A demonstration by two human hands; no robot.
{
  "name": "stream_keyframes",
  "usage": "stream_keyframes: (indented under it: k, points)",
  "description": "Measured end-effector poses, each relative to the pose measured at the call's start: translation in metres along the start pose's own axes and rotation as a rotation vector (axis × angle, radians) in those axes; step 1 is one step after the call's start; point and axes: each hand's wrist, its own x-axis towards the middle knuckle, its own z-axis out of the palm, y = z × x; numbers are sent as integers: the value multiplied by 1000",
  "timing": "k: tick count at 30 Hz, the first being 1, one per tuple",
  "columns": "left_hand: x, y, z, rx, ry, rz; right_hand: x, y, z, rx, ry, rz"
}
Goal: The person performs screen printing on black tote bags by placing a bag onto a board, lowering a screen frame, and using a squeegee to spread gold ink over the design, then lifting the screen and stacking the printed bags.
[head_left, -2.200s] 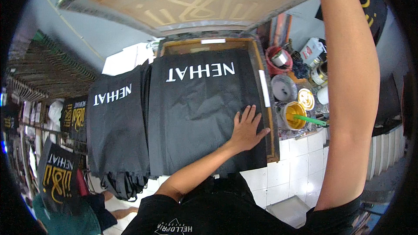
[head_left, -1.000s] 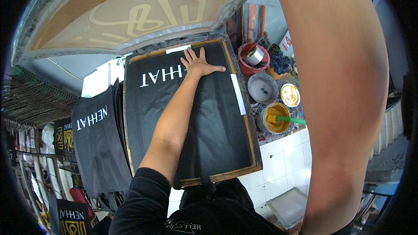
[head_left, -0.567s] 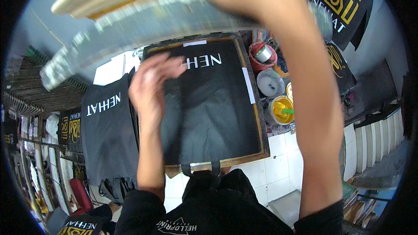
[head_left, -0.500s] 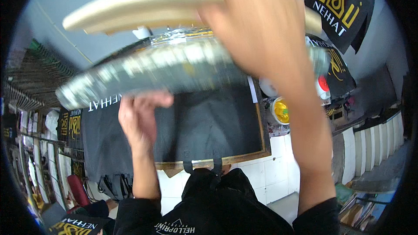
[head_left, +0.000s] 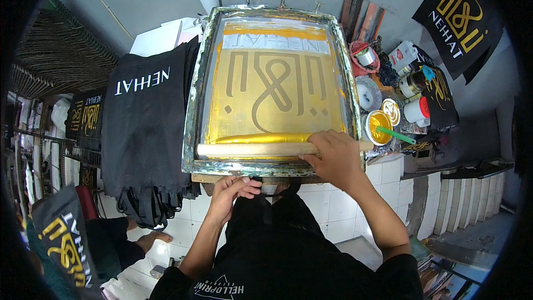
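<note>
My right hand [head_left: 336,158] is closed over the right part of a wooden squeegee handle [head_left: 250,150], which lies across the near end of a screen-printing frame [head_left: 191,105]. A roll of gold ink [head_left: 266,138] lies along the squeegee's far side. The mesh [head_left: 222,116] is gold-coated and shows a large script design with a pale lettered strip beyond it. Below the frame's near edge, my left hand [head_left: 229,193] has its fingers curled together beside a black strap [head_left: 265,189]. Whether they grip the strap is hard to see. The frame hides what lies under it.
Black printed bags [head_left: 147,116] are stacked left of the frame. To its right stand a tub of gold ink [head_left: 378,125] with a green stick, a red-lidded white jar [head_left: 416,110] and other containers. A person's foot [head_left: 152,240] shows at lower left, near another printed bag [head_left: 64,239].
The frame has come down flat over the black bag beneath it. My right hand has moved nearer with the squeegee, now resting on the mesh. My left hand has dropped below the frame's near edge.
</note>
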Motion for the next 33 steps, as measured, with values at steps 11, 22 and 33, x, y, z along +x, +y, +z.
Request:
stream_keyframes:
  k: [11, 22, 33]
  points:
    - [1, 6, 2, -57, 16, -78, 123, 87, 52, -143, 140, -118]
    - [0, 27, -6, -424, -129, -397, 301, 156, 29, -173, -117, 104]
    - [269, 288, -2, 1664, 281, 802, 267, 158, 49, -400, -49, 242]
